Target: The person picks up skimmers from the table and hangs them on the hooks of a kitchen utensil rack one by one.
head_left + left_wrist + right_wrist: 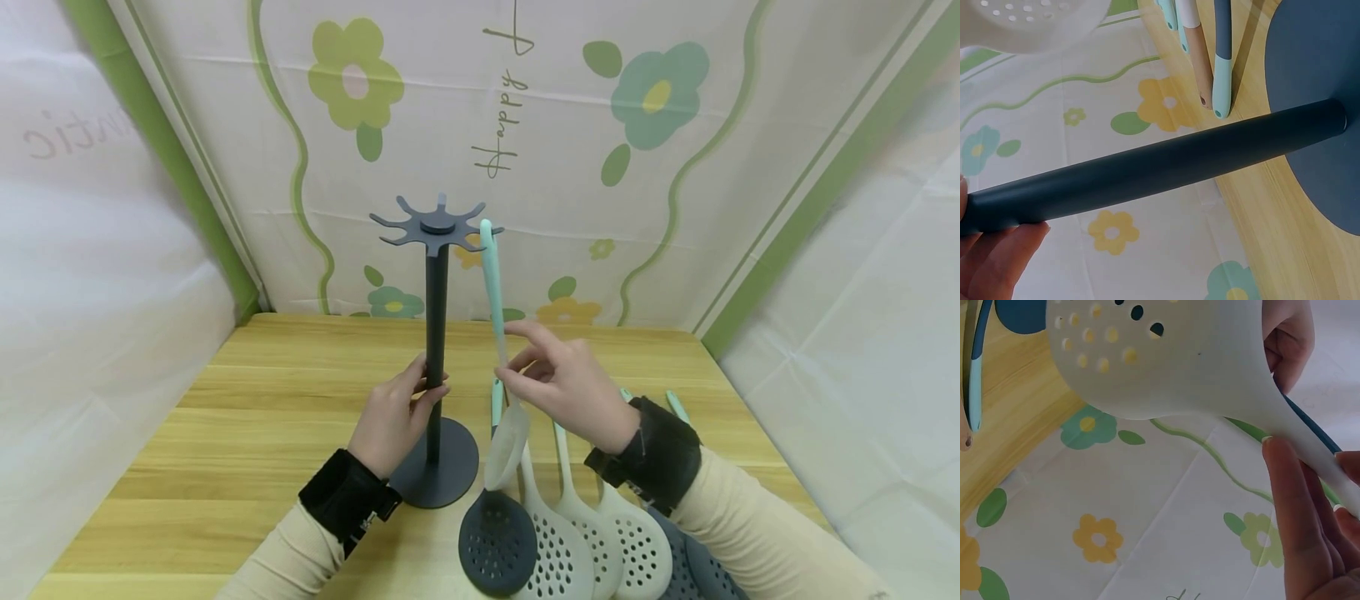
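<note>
A dark utensil stand with a round base (453,467) and a ring of prongs (408,229) stands upright on the table. My left hand (390,421) grips the lower half of its pole (436,308), thumb and fingers around it. My right hand (573,383) pinches a white skimmer (507,450) near where its neck meets the mint handle (491,271). The handle points up, its tip overlapping a right-hand prong in the head view. The perforated head hangs below, seen close up as a white skimmer (1166,369) in the right wrist view.
A dark perforated skimmer (498,546), several white ones such as a skimmer (641,546), and more dark ones (708,575) lie at the front right of the wooden table (247,417). A flowered cloth (540,167) hangs behind the table, with cloth at both sides.
</note>
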`<state>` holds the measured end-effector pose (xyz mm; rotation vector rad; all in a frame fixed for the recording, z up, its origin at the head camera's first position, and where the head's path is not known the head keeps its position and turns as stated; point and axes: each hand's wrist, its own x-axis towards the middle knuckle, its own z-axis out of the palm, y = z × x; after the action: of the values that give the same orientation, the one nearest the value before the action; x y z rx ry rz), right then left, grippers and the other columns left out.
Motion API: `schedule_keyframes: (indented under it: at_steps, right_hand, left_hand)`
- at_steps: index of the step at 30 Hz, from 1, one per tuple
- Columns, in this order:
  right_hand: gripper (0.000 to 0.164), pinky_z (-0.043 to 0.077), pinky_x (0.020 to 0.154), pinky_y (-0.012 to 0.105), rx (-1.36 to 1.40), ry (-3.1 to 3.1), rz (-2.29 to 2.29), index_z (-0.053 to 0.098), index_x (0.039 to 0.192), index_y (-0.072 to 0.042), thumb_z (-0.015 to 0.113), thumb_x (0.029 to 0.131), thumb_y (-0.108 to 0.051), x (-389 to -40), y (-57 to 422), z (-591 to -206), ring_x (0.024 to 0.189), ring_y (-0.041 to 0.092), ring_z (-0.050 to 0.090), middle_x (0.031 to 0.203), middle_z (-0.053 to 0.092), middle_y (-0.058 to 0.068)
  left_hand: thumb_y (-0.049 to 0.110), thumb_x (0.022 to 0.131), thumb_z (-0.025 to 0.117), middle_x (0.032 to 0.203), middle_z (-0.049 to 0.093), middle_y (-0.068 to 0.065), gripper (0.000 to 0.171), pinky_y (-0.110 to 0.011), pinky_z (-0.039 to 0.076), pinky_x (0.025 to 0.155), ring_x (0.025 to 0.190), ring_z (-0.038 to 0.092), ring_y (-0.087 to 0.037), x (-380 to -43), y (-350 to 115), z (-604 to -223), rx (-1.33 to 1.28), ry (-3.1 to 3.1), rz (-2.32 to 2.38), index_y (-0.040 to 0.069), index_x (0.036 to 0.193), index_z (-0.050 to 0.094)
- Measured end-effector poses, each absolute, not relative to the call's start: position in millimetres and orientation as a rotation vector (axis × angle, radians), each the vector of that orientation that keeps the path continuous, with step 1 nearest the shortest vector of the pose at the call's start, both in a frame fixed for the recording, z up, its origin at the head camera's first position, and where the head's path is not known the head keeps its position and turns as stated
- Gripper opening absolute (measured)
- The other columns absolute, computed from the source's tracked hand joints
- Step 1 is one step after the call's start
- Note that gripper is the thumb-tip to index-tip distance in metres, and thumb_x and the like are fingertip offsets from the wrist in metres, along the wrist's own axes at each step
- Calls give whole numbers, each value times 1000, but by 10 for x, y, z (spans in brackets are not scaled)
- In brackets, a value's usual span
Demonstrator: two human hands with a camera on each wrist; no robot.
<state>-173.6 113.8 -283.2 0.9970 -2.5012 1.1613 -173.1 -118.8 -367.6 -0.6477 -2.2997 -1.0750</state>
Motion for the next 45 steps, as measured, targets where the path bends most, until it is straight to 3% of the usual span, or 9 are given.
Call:
schedule_keyframes:
  at_steps: [5,12,23,35,45]
  right_hand:
    - [41,61,67,29,999,-2480,1196,53,132,-7,68,93,-9,-1750,1090,-2885,69,10,72,85,75,7]
    - [38,59,63,23,978,-2464,1241,56,129,-8,69,92,-8,-1781,1035,-2940,68,10,71,84,76,8]
    - [39,60,66,24,943,-2475,1212,55,128,-5,69,92,-8,-1831,973,-3000,70,9,72,85,76,8]
    - [41,61,66,29,938,-2460,1219,53,130,-5,70,92,-10,-1865,875,-3027,73,16,74,89,76,10]
    - [41,63,75,38,943,-2447,1266,52,132,-4,67,95,-10,-1900,847,-3069,84,22,75,98,76,13]
  left_hand:
    - [4,93,66,101,74,-15,24,-33,64,70,93,75,-30,-1723,-1191,-3665,-643,-2308,-1064,3,116,59]
    - [4,92,67,101,74,-15,25,-34,63,70,93,74,-31,-1726,-1194,-3672,-645,-2304,-1066,3,116,59]
    - [4,92,67,101,74,-15,26,-35,63,70,93,74,-32,-1731,-1201,-3680,-643,-2301,-1065,3,116,59]
    - [4,93,66,102,73,-16,25,-35,63,71,93,74,-32,-1728,-1212,-3669,-640,-2313,-1086,3,117,58]
    - [5,92,68,103,74,-15,29,-35,64,71,95,74,-31,-1751,-1230,-3671,-647,-2342,-1080,4,119,58]
